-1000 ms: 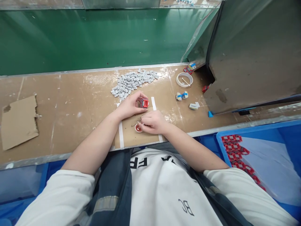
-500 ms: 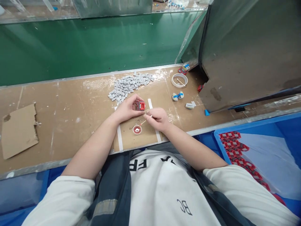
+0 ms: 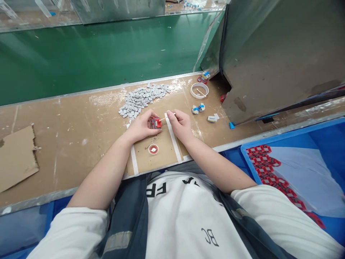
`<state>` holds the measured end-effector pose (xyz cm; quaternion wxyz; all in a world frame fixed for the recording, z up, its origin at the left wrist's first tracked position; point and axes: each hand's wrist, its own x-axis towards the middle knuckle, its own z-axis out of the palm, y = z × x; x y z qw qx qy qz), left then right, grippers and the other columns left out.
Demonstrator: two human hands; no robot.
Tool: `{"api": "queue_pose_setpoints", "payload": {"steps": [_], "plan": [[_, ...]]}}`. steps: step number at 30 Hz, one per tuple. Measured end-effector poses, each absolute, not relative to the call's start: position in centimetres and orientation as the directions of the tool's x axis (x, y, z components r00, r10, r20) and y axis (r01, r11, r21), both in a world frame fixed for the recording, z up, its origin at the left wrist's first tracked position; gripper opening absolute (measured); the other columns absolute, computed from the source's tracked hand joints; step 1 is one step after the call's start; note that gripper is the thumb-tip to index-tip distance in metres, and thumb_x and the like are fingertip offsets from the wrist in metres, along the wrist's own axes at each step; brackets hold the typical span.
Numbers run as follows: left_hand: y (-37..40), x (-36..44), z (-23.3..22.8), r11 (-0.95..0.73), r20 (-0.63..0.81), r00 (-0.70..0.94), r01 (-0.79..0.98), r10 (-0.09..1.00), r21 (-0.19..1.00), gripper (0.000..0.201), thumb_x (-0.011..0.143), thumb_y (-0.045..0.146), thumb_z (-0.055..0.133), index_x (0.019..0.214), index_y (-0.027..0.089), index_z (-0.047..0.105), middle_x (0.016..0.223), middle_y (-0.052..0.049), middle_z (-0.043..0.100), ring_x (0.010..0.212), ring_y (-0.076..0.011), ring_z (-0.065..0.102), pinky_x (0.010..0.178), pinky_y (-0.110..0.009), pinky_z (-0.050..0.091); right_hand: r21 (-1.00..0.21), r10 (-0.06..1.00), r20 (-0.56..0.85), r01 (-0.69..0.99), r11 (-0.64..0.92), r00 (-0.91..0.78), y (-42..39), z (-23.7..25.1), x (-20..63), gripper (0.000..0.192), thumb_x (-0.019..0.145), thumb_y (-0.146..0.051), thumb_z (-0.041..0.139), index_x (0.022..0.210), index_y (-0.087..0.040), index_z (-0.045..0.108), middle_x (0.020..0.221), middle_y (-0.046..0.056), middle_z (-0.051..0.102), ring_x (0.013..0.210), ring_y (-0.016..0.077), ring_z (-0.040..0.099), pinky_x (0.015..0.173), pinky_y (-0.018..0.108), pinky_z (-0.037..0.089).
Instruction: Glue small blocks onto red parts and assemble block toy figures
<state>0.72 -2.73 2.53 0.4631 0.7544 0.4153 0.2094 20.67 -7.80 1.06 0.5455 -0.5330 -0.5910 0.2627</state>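
Dabbing step: your left hand (image 3: 141,126) grips red part (image 3: 156,123) on worktop (image 3: 81,118); right hand (image 3: 180,124) pinches thin stick (image 3: 167,116), tip prob. touching it. Next needs steady aim.

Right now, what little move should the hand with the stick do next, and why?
Probably touch the thin stick down onto the small red part. The right hand pinches the stick with its tip aimed at the part, which the left hand holds steady; the little red dish sits behind them, nearer the body.
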Motion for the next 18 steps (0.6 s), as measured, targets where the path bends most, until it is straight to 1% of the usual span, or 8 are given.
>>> {"api": "queue_pose_setpoints", "payload": {"steps": [7,12,18], "plan": [[-2.78,0.82,2.76,-0.235,-0.058,0.559,0.438,0.827,0.868,0.048,0.068,0.039,0.090,0.104,0.025,0.061,0.082,0.001,0.068,0.068,-0.0170,0.058,0.063,-0.028,0.041,-0.896,0.927,0.355,0.329,0.299,0.125,-7.72,1.10,20.55,0.069,0.098,-0.081,0.050,0.064,-0.023,0.034,0.063,-0.005,0.031,0.061,0.0122,0.034,0.062,0.031,0.029],[-2.77,0.87,2.81,-0.229,-0.059,0.558,0.432,0.828,0.872,0.049,0.067,0.039,0.091,0.103,0.024,0.061,0.081,0.001,0.067,0.066,-0.0163,0.057,0.062,-0.028,0.041,-0.889,0.916,0.381,0.321,0.325,0.128,-7.59,0.88,20.48,0.068,0.099,-0.078,0.052,0.064,-0.023,0.033,0.063,-0.005,0.029,0.060,0.0117,0.033,0.062,0.032,0.026],[-2.73,0.81,2.58,-0.249,-0.052,0.558,0.450,0.828,0.858,0.049,0.068,0.039,0.091,0.104,0.025,0.062,0.080,0.002,0.067,0.065,-0.0167,0.058,0.061,-0.028,0.041,-0.887,0.915,0.377,0.341,0.312,0.141,-7.54,0.84,20.56,0.068,0.100,-0.078,0.050,0.064,-0.023,0.031,0.062,-0.005,0.029,0.060,0.0114,0.031,0.062,0.031,0.026]]}}
